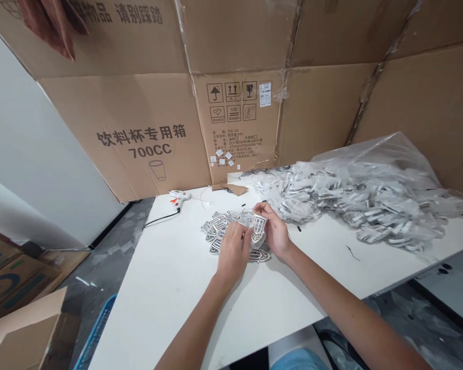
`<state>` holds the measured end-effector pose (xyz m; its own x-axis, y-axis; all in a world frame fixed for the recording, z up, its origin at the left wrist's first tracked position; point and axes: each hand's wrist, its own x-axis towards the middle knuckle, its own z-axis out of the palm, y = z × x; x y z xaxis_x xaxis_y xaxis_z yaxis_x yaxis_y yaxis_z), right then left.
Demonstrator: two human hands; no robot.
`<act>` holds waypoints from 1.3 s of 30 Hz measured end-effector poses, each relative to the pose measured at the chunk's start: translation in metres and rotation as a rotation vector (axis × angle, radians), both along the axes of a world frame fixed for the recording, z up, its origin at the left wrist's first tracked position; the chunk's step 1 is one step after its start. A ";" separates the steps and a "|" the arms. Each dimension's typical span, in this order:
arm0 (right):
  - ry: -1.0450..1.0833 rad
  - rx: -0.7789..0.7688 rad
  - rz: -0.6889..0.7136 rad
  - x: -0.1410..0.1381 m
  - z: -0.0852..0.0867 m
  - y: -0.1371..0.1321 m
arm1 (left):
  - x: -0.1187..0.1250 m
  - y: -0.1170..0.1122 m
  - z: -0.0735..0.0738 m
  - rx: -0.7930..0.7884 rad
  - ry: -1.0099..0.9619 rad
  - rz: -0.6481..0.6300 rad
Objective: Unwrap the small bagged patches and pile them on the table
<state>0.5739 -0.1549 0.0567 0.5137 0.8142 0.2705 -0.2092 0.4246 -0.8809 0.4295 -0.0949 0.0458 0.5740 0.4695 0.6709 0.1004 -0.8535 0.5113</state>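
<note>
Between my hands is a silvery shield-shaped piece [259, 226] with a dark openwork pattern and scrolls near its lower end. My right hand [277, 232] grips it from the right, fingers behind and thumb along its edge. My left hand [233, 251] is closed, its thumb and fingertips pinching at the left edge of the same piece. Under and behind the hands lies a loose pile of similar silvery pieces [216, 232], some seemingly in clear wrap. Another patterned piece [259, 256] lies on the table just below the held one. My fingers partly hide the pile.
A white table [170, 288] carries everything. Toward the right back, a large clear plastic bag [389, 159] spills many wrapped pieces [332, 192]. A white glue gun [178, 199] with a black cord sits at the back left. Tall cardboard [146, 103] walls the rear edge.
</note>
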 end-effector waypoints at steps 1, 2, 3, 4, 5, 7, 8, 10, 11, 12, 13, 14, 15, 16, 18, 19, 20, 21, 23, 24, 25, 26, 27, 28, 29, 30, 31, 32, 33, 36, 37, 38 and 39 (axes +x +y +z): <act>-0.111 -0.002 -0.068 0.001 -0.002 0.000 | 0.000 0.000 0.001 -0.037 -0.032 0.019; -0.231 -0.003 -0.143 0.001 -0.003 0.000 | -0.001 0.001 0.002 -0.073 -0.064 0.044; -0.350 -0.003 -0.214 0.001 -0.004 0.000 | -0.001 0.001 0.003 -0.105 -0.093 0.074; -0.460 -0.004 -0.268 0.000 -0.004 -0.001 | -0.002 0.002 0.004 -0.130 -0.115 0.102; -0.555 -0.004 -0.297 0.000 -0.004 -0.002 | -0.003 0.003 0.005 -0.148 -0.129 0.122; -0.687 0.001 -0.265 -0.003 -0.002 -0.002 | -0.004 0.005 0.006 -0.162 -0.137 0.130; -0.722 0.002 -0.229 -0.004 -0.001 -0.002 | -0.004 0.005 0.006 -0.162 -0.135 0.127; -0.734 -0.005 -0.173 -0.005 0.000 -0.002 | -0.005 0.006 0.005 -0.156 -0.131 0.123; -0.724 -0.012 -0.160 -0.005 0.000 -0.001 | -0.005 0.007 0.004 -0.149 -0.129 0.126; -0.718 -0.022 -0.153 -0.004 0.000 -0.001 | -0.004 0.007 0.004 -0.140 -0.127 0.129; -0.721 -0.032 -0.149 -0.003 -0.001 -0.001 | -0.004 0.007 0.003 -0.129 -0.122 0.128; -0.736 -0.040 -0.144 -0.002 -0.001 0.000 | -0.004 0.007 0.003 -0.117 -0.114 0.123; -0.763 -0.043 -0.139 -0.002 -0.001 0.000 | -0.004 0.007 0.003 -0.105 -0.103 0.114; -0.799 -0.037 -0.146 -0.001 -0.002 0.000 | -0.003 0.007 0.003 -0.096 -0.091 0.106; -0.863 0.017 -0.247 0.001 -0.002 0.000 | -0.003 0.006 0.004 -0.093 -0.078 0.107; -0.871 0.063 -0.356 0.002 -0.002 0.000 | -0.003 0.006 0.005 -0.100 -0.079 0.118; -0.855 0.110 -0.492 0.003 -0.003 0.001 | -0.003 0.005 0.006 -0.110 -0.081 0.132; -0.824 0.147 -0.629 0.005 -0.003 0.002 | -0.004 0.005 0.007 -0.121 -0.085 0.147; -0.787 0.152 -0.744 0.009 -0.005 0.003 | -0.004 0.004 0.008 -0.140 -0.084 0.167; -0.795 0.127 -0.709 0.012 -0.007 0.003 | -0.004 0.004 0.009 -0.149 -0.080 0.173; -0.809 0.098 -0.653 0.013 -0.008 0.004 | -0.004 0.004 0.009 -0.157 -0.077 0.179; -0.812 0.074 -0.614 0.015 -0.009 0.004 | -0.004 0.004 0.010 -0.164 -0.074 0.187; -0.797 0.059 -0.608 0.016 -0.010 0.005 | -0.004 0.004 0.010 -0.169 -0.074 0.193; -0.770 0.051 -0.624 0.017 -0.010 0.005 | -0.004 0.005 0.010 -0.171 -0.073 0.197; -0.747 0.047 -0.641 0.017 -0.010 0.004 | -0.003 0.005 0.010 -0.171 -0.074 0.200; -0.739 0.043 -0.642 0.017 -0.010 0.004 | -0.003 0.005 0.010 -0.169 -0.077 0.200; -0.740 0.041 -0.634 0.017 -0.009 0.003 | -0.003 0.005 0.009 -0.166 -0.082 0.199; -0.738 0.044 -0.640 0.017 -0.009 0.002 | -0.003 0.005 0.009 -0.163 -0.086 0.198; -0.732 0.050 -0.673 0.017 -0.008 0.001 | -0.003 0.005 0.009 -0.160 -0.090 0.199; -0.756 0.044 -0.762 0.016 -0.008 -0.001 | -0.003 0.004 0.009 -0.145 -0.092 0.205; -0.784 0.040 -0.755 0.016 -0.008 -0.002 | -0.003 0.003 0.009 -0.137 -0.092 0.206; -0.798 0.044 -0.762 0.016 -0.009 -0.003 | -0.003 0.003 0.009 -0.127 -0.092 0.203; -0.788 0.054 -0.795 0.016 -0.010 -0.003 | -0.003 0.003 0.009 -0.115 -0.093 0.197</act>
